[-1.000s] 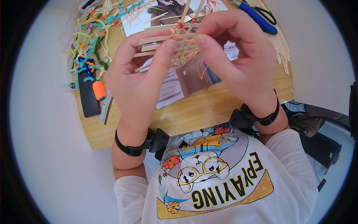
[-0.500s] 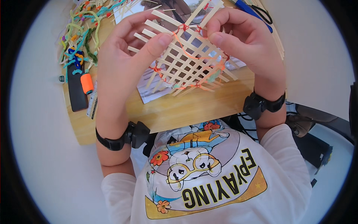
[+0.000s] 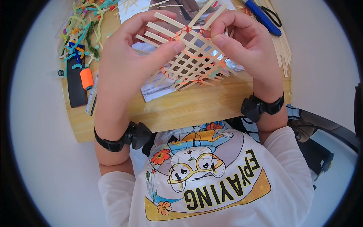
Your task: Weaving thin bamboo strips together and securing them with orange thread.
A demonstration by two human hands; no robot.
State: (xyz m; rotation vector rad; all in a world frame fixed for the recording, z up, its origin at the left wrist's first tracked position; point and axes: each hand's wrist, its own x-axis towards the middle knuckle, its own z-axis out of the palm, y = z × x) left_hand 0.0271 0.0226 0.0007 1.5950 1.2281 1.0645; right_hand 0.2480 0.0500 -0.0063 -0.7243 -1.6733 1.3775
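Observation:
A woven lattice of pale flat wooden strips (image 3: 191, 62) is held up over the table, its strip ends sticking out past the edges. Red thread knots (image 3: 188, 29) bind its crossings along the border, and a loose orange thread (image 3: 193, 55) runs across its face. My left hand (image 3: 145, 47) grips the left side, thumb on the front and fingers behind. At the upper right edge, my right hand (image 3: 240, 39) is closed with thumb and forefinger pinched at the lattice border. Whether thread is also in that pinch is hidden.
Under the lattice lies a printed sheet (image 3: 151, 90) on the wooden table (image 3: 181, 111). To the left are tangled coloured cords (image 3: 85, 30), an orange thread spool (image 3: 87, 78), a black flat case (image 3: 76, 90) and a ruler (image 3: 92, 94). Blue-handled scissors (image 3: 264, 19) and loose strips (image 3: 283, 53) lie right.
The lattice has tilted a little, its lower edge rising in view. My left thumb has shifted slightly right across its face. My right hand keeps its pinch at the edge.

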